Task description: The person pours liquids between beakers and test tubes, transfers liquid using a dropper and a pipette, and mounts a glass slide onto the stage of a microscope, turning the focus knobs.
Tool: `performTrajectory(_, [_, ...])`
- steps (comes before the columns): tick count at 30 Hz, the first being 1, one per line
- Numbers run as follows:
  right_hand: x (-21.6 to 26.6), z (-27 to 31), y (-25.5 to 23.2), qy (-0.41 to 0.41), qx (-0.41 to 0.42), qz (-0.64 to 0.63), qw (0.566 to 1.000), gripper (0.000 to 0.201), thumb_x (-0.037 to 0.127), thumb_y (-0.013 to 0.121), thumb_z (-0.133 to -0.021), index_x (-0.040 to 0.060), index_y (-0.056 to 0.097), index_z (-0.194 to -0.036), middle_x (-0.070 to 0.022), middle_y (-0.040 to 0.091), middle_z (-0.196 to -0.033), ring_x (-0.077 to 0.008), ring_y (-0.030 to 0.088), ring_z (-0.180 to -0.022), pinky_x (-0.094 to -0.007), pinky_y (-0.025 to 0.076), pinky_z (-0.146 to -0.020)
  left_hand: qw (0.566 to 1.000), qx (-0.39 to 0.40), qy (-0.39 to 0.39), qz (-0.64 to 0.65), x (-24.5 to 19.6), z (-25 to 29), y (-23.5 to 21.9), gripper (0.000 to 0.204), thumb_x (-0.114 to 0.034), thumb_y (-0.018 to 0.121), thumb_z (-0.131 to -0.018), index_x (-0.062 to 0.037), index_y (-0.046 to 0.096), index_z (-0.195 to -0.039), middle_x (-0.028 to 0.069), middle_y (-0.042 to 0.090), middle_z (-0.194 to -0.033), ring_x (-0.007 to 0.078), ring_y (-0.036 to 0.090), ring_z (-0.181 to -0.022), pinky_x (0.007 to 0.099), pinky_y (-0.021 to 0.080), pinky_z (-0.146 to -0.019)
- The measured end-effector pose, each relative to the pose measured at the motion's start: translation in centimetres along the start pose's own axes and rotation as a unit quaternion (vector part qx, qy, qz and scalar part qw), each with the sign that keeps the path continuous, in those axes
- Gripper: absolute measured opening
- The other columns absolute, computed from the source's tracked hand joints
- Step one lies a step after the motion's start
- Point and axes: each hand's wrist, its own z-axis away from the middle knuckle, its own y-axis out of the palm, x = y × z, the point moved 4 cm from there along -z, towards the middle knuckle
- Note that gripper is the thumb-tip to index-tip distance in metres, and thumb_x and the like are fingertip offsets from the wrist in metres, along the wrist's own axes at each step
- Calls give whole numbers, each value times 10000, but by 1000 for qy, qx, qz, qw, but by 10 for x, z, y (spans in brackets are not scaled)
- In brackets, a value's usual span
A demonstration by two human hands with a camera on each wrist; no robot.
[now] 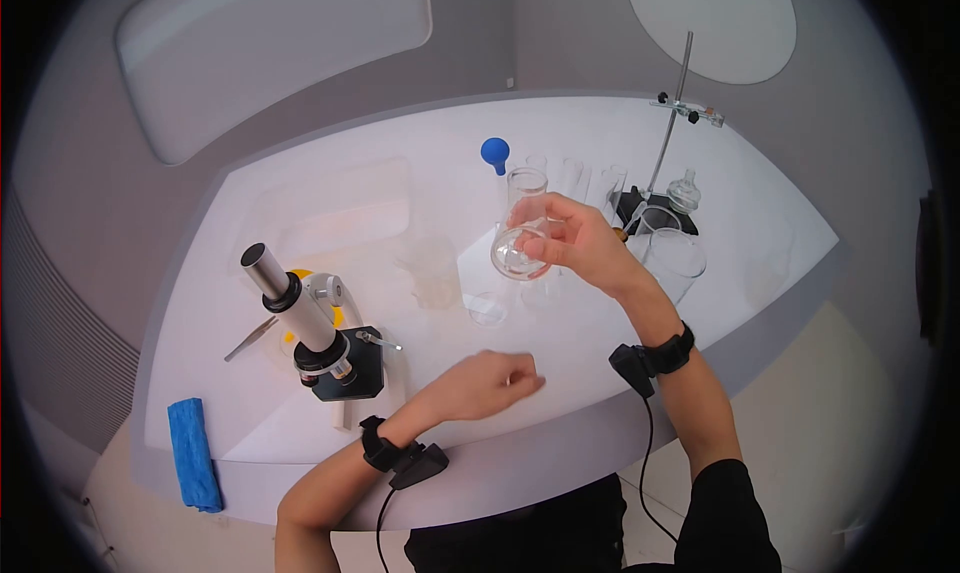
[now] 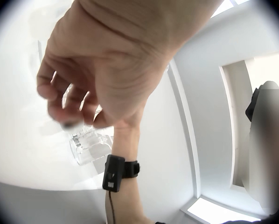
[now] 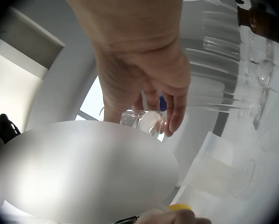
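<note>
My right hand (image 1: pixel 572 238) is raised over the right half of the white table, its thumb and fingers gripping a clear glass flask (image 1: pixel 520 255). The flask is tilted, its round end turned toward the head camera. In the right wrist view the flask (image 3: pixel 149 122) shows between the fingertips, partly covered by them. My left hand (image 1: pixel 487 383) hovers near the table's front edge, fingers loosely curled and holding nothing. The left wrist view shows this hand (image 2: pixel 93 70) from the palm side, with glassware (image 2: pixel 90 145) beyond it.
A microscope (image 1: pixel 318 328) stands left of my left hand, with tweezers (image 1: pixel 250 339) beside it. A blue cloth (image 1: pixel 195 453) lies at the front left corner. Behind my right hand are a blue rubber bulb (image 1: pixel 495 151), a metal stand (image 1: pixel 668 133), a glass beaker (image 1: pixel 680 255) and a brown bottle (image 3: pixel 261 23).
</note>
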Motion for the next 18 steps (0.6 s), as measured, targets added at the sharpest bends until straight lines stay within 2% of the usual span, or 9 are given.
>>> performTrajectory(2, [12, -6, 2, -9, 1, 7, 1000, 408, 194, 717, -881, 13, 567, -1215, -81, 606, -1147, -140, 626, -927, -294, 557, -781, 980, 165, -5, -108, -3, 8, 19, 361, -408, 565, -948, -54, 614, -901, 82, 607, -718, 222, 598, -683, 352, 450, -641])
performTrajectory(3, [18, -9, 3, -21, -3, 3, 1000, 413, 192, 718, -880, 9, 565, -1217, -86, 607, -1145, -145, 628, -932, -303, 565, -776, 981, 163, -5, -107, -5, 9, 20, 361, -408, 565, -948, -54, 614, -901, 82, 607, -718, 222, 598, -683, 352, 450, -641])
performTrajectory(5, [26, -14, 4, -31, -6, -3, 1000, 418, 191, 718, -879, 5, 564, -1220, -90, 609, -1144, -150, 631, -938, -311, 573, -772, 973, 184, 6, -141, -8, 11, 25, 393, -450, 582, -912, -59, 619, -904, 100, 646, -765, 282, 631, -731, 399, 464, -657])
performTrajectory(18, [31, -28, -3, -75, -45, -2, 996, 444, 254, 722, -862, 8, 589, -1207, -92, 614, -1122, -150, 632, -913, -297, 574, -740, 964, 206, 35, -161, -4, 10, 26, 300, -380, 641, -893, -93, 584, -959, 67, 599, -804, 250, 603, -739, 382, 445, -654])
